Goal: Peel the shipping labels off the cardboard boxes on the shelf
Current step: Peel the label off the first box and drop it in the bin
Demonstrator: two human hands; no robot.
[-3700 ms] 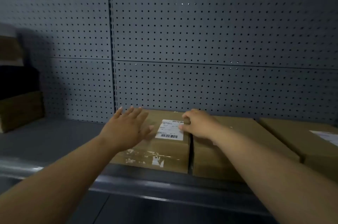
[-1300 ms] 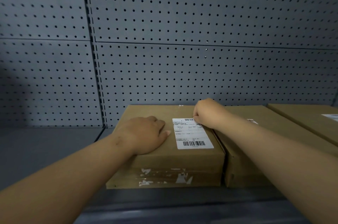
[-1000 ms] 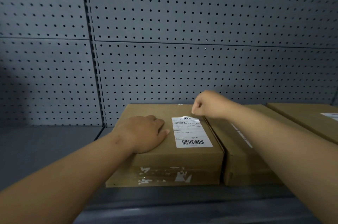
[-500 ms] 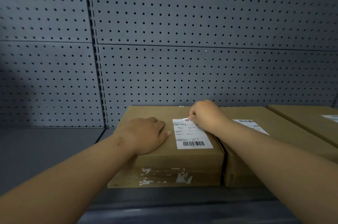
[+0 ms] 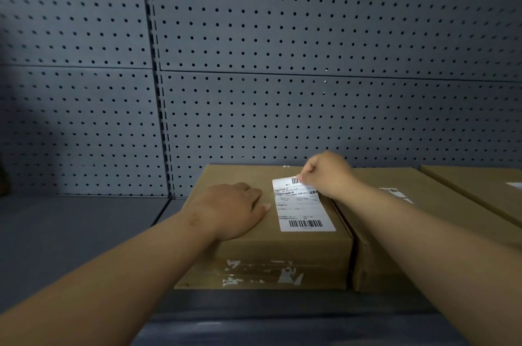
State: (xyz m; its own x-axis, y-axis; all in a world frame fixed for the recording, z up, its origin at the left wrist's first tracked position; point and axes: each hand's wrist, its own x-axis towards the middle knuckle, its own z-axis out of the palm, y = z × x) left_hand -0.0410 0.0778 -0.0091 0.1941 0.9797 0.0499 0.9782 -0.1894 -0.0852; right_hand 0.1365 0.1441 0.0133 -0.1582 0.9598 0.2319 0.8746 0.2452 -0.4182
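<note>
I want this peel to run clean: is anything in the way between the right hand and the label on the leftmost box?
Nothing visible does. The right hand pinches the shipping label at its far corner. The left hand rests on the box to the left of the label, just clear of its edge.

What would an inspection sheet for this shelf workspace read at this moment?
Surface: grey metal shelf, boxes on its right part.
Job's things: left cardboard box carries a shipping label, mostly stuck down; middle cardboard box has a second label, right cardboard box a third label cut by the frame edge.
Clutter: torn tape scraps on the left box's front face.
Grippers: left hand rests flat on the left box's top; right hand pinches the shipping label's far corner.
Cables: nothing seen.
Surroundings: grey pegboard panels behind.
</note>
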